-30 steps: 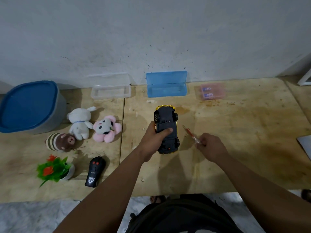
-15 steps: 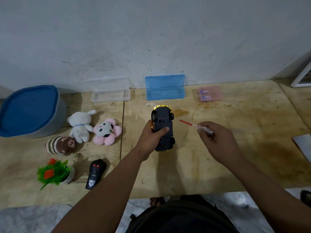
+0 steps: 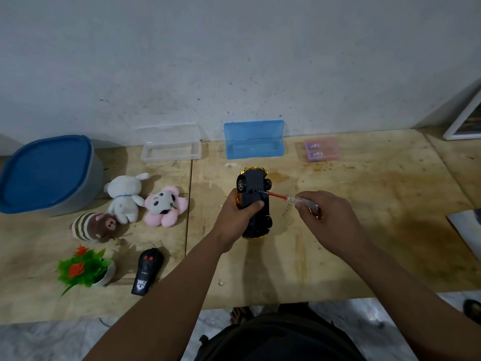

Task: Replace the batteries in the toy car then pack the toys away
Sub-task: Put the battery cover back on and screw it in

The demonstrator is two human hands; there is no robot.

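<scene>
One grey tub (image 3: 88,188) with a blue lid (image 3: 44,170) is standing at the far left of the wooden table (image 3: 364,256). Three soft toys are lying beside it: a white rabbit (image 3: 125,196), a striped brown one (image 3: 91,226) and a pink-and-white panda (image 3: 164,205). Nearer the front edge, one small pot of plastic flowers (image 3: 83,269) is sitting next to one black remote control (image 3: 147,272); a logo and a line of print are carried on the remote, too small to be read. Against the wall, one clear case (image 3: 171,149) and one blue case (image 3: 254,142) are both lying open. The single toy car (image 3: 253,201) is being held upside down above the middle of the table, its black underside facing up, gripped by the left hand (image 3: 238,217) with the thumb curled over the underside and the fingers wrapped round the far flank. One screwdriver (image 3: 294,200), red-shafted with a clear handle, is being pinched between the thumb and fingertips of the right hand (image 3: 330,220), its tip touching the car's underside near the far wheels. One pink box (image 3: 322,149) is lying near the wall, two labelled batteries being visible inside it, the print not legible
</scene>
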